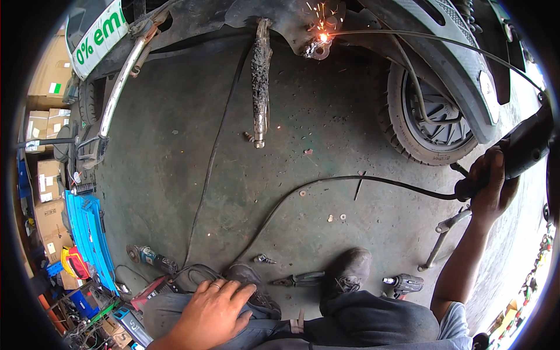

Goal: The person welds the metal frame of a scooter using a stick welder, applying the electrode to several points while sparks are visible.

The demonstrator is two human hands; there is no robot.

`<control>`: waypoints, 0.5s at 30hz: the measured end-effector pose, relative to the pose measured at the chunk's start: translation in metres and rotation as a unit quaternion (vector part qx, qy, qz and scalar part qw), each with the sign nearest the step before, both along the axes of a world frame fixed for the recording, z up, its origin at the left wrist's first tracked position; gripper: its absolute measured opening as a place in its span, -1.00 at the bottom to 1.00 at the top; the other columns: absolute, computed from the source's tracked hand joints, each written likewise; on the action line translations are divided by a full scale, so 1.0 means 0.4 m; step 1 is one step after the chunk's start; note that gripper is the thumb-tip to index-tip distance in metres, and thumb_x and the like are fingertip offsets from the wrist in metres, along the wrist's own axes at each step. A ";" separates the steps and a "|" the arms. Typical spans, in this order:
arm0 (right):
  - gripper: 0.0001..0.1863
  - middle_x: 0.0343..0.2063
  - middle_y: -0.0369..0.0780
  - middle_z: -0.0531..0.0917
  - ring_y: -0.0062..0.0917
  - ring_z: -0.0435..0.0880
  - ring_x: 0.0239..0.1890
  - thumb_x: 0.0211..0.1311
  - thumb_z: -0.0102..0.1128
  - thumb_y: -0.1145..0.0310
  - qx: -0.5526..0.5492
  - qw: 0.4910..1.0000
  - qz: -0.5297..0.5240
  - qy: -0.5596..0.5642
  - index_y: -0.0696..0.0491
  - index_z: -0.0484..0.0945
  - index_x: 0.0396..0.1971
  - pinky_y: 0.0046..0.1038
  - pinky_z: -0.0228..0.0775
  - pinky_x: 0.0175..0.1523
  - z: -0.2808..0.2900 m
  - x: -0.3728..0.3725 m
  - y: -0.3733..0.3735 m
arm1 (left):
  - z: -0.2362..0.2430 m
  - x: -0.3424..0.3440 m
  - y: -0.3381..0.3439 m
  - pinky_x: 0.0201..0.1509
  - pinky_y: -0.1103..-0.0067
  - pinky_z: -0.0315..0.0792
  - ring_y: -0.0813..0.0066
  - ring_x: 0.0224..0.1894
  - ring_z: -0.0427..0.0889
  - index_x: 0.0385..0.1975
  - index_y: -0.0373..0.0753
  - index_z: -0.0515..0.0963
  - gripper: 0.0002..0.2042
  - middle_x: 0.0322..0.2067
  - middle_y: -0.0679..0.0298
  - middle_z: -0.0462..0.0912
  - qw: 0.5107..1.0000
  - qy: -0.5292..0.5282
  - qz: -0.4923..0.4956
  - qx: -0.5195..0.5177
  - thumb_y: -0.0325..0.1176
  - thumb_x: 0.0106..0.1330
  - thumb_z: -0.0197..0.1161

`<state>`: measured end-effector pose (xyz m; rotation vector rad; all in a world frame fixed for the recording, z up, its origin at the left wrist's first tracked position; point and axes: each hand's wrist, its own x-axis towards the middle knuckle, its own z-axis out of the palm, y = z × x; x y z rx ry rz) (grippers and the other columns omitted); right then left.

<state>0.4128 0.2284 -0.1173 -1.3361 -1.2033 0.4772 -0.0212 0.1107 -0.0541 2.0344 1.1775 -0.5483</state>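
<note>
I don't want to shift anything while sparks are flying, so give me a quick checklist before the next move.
1. Right-hand grip on the black holder: ok, closed around it.
2. Thin rod at the metal lug: ok, its far end meets the sparks there.
3. Left-hand grip away from the sparks: ok, resting on the left leg, holding nothing.
4. Hand protection: not ok, both grips are bare.
5. Floor around the shoes: not ok, pliers lie between them.
6. Black cable free of the left shoe: cannot tell, their meeting point is unclear.
</note>
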 end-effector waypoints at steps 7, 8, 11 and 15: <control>-0.63 -0.52 -0.24 0.53 -0.64 0.47 -0.59 0.43 0.15 0.25 0.000 1.000 -0.001 -0.006 0.25 0.39 -0.02 -0.59 0.32 -0.46 0.005 -0.009 0.003 | -0.005 -0.002 -0.001 0.12 0.30 0.36 0.19 0.00 0.58 0.10 -0.19 0.52 -0.51 -0.06 0.17 0.61 1.000 -0.005 0.001 0.003 -0.14 0.19 0.35; -0.63 -0.51 -0.24 0.53 -0.64 0.47 -0.59 0.43 0.15 0.25 -0.003 1.000 0.001 -0.006 0.25 0.38 -0.02 -0.60 0.32 -0.46 0.006 -0.009 0.003 | -0.004 -0.002 -0.001 0.12 0.30 0.36 0.19 0.00 0.58 0.10 -0.19 0.52 -0.52 -0.06 0.17 0.61 1.000 -0.004 0.001 0.001 -0.14 0.19 0.35; -0.62 -0.51 -0.24 0.53 -0.65 0.47 -0.59 0.42 0.15 0.24 -0.008 1.000 0.005 -0.009 0.25 0.38 -0.01 -0.60 0.32 -0.46 0.003 -0.006 0.004 | -0.003 -0.002 0.000 0.12 0.29 0.36 0.19 0.01 0.58 0.10 -0.19 0.52 -0.52 -0.06 0.17 0.61 1.000 -0.002 0.001 -0.002 -0.14 0.19 0.35; -0.62 -0.49 -0.24 0.53 -0.66 0.47 -0.58 0.42 0.15 0.24 -0.006 1.000 -0.004 -0.010 0.25 0.37 -0.01 -0.60 0.32 -0.46 0.000 -0.008 0.004 | -0.004 -0.002 0.001 0.13 0.30 0.36 0.19 0.01 0.57 0.10 -0.19 0.52 -0.52 -0.05 0.17 0.61 1.000 0.000 0.001 -0.003 -0.14 0.19 0.35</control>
